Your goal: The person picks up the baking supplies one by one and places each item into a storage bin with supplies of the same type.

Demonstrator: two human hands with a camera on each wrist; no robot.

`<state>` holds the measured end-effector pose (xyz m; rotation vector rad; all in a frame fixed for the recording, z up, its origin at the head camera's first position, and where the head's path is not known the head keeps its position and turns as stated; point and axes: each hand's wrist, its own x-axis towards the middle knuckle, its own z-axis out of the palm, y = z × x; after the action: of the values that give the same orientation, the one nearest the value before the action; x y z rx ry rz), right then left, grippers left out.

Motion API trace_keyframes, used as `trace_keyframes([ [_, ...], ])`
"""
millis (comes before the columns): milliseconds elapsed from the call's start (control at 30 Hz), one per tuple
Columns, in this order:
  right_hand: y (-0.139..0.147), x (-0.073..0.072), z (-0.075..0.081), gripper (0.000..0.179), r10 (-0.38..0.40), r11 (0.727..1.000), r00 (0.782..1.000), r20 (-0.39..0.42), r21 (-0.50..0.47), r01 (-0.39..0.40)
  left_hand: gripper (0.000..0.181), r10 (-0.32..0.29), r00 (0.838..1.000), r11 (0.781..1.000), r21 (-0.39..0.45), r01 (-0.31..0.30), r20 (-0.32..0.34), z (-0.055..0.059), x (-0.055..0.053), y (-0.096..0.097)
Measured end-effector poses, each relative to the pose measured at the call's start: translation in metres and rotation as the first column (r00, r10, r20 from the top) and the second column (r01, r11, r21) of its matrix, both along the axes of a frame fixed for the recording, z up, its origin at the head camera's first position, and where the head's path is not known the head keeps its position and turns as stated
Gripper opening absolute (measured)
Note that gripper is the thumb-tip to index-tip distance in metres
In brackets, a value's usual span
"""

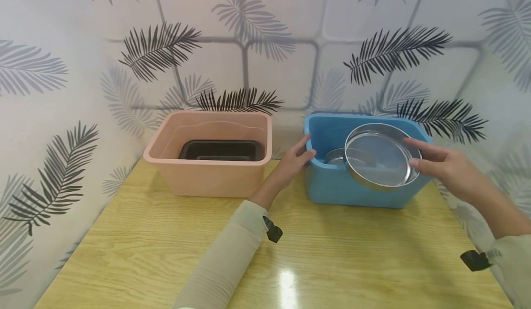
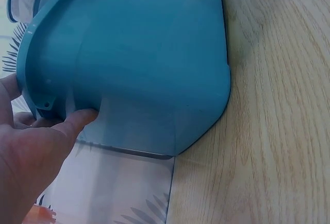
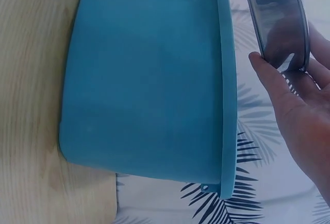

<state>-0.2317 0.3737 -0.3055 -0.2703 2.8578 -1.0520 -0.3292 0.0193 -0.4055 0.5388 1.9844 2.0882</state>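
Note:
My right hand (image 1: 450,168) pinches the edge of a round metal sieve (image 1: 350,163), with the thumb and fingers on opposite sides of its silver rim. The sieve is tilted above the front right of a blue plastic bin (image 1: 352,191), and fine mesh seems to span it. In the right wrist view only part of the sieve's metal side (image 3: 276,15) shows. My left hand (image 1: 292,161) grips the bin's left rim, and in the left wrist view its thumb (image 2: 82,116) presses the outer wall. Inside the bin lies another round metal piece (image 1: 336,156), partly hidden by the sieve.
Left of the blue bin stands a pink bin (image 1: 211,177) holding a dark rectangular pan (image 1: 224,148). Both bins stand at the back of a wooden table (image 1: 166,235), close to a leaf-patterned wall (image 1: 282,78).

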Motion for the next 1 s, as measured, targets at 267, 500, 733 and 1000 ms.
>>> trace_keyframes([
  [267,0.002,-0.026,0.002,0.066,-0.016,0.997,1.000,0.019,-0.072,0.018,0.063,0.002,1.000,1.000,0.004,-0.002,0.013,0.000,0.000,0.001],
  [500,0.004,-0.051,0.001,0.069,-0.014,0.984,0.996,0.083,-0.177,0.029,0.064,0.002,1.000,1.000,0.005,-0.002,0.004,-0.001,0.000,0.001],
  [733,0.005,-0.075,-0.004,0.074,-0.013,0.994,0.995,0.096,-0.110,0.024,0.065,-0.002,1.000,1.000,0.013,0.002,0.000,-0.002,0.001,0.001],
  [1000,0.000,-0.096,-0.017,0.079,0.007,0.997,0.995,0.100,-0.083,0.001,0.063,0.005,1.000,1.000,0.018,-0.005,0.011,0.000,0.002,0.000],
])
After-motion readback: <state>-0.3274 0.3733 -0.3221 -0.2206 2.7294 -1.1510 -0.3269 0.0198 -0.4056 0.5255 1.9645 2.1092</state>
